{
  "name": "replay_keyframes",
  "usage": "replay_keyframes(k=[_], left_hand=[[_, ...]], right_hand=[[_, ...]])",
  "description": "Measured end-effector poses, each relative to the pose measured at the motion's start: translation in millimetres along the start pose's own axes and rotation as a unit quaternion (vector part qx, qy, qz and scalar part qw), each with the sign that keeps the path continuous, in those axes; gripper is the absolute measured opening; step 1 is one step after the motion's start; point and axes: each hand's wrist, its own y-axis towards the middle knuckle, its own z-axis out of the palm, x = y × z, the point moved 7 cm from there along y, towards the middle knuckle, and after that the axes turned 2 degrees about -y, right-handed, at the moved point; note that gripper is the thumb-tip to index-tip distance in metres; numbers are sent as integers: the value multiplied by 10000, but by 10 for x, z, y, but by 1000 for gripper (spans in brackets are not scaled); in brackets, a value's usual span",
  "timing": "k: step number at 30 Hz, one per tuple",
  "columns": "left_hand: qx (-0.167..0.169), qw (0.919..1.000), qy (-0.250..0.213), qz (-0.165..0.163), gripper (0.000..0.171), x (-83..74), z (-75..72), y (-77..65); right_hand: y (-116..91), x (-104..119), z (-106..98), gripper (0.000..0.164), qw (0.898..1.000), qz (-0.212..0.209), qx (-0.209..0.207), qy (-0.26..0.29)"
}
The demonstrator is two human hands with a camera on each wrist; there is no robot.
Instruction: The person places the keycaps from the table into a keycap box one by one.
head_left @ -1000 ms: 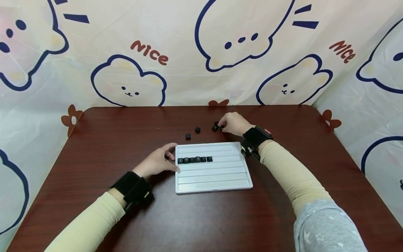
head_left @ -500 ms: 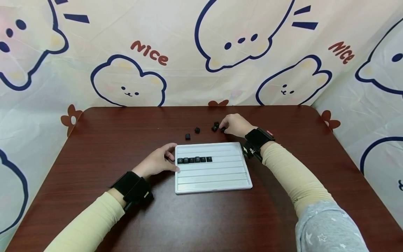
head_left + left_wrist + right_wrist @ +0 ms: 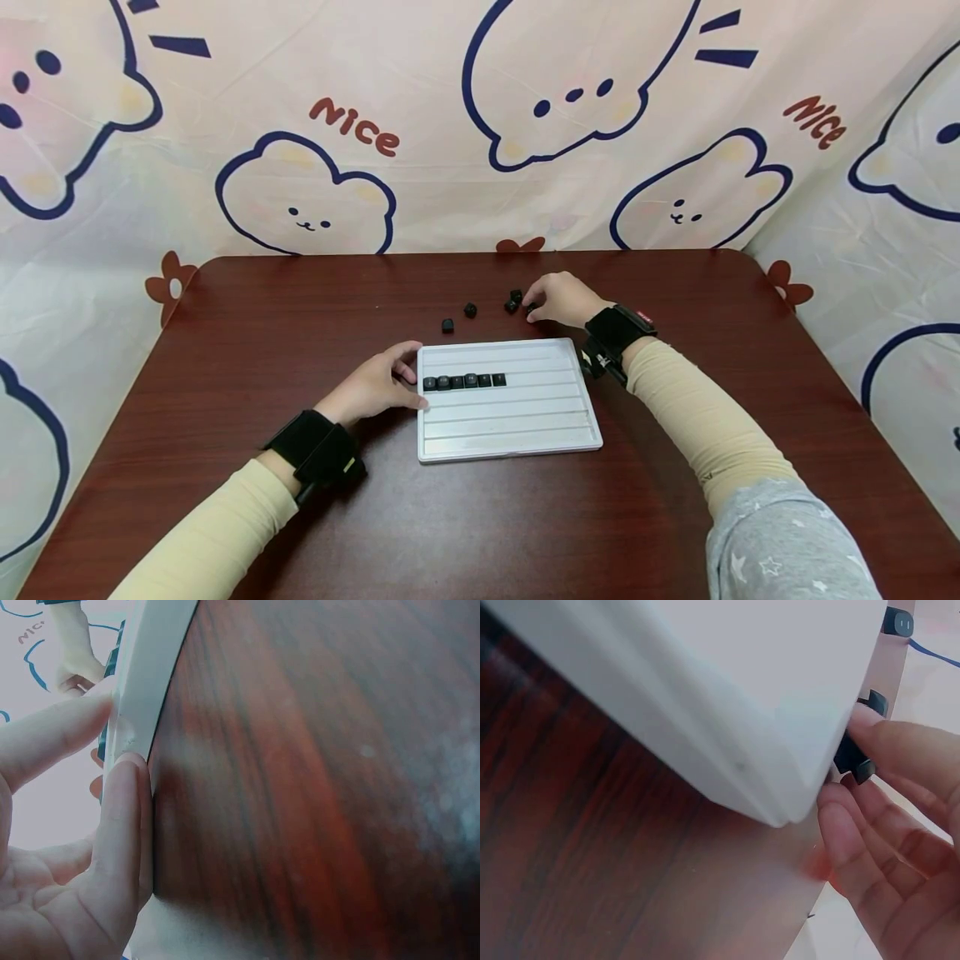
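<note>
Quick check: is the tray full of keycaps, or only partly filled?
Partly filled: the head view shows six keycaps in one row of the tray; that row's remainder and the other rows are bare.

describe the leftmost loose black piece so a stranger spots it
On the brown table, find the white grooved tray. Just beyond its far edge, toward its left end, sits the black piece. Of the loose pieces, it is farthest left, nearest the left hand.
</note>
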Motion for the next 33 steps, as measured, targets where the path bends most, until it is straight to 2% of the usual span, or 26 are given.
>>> replay_keyframes(k=[10,16,23,30,33], left_hand=[[-16,10000,-6,13,85,-2,-12,0],[4,10000,0,34,87,2,-13,2],[-30,10000,-39,-16,86,10,-11,4],[-13,10000,-41,-29,87,14,-9,12],[-11,10000,-49,-16,88,18,-6,17]], right_hand=[[14,-13,-11,24,9998,55,-162,-142],[31,-40,11,19,9999,53,-89,-138],[24,0,-4,22,9998,-182,-46,-14],[-7,73,-17,24,9982,-559,25,-219],[-15,87,-15,21,9983,-566,66,-142]])
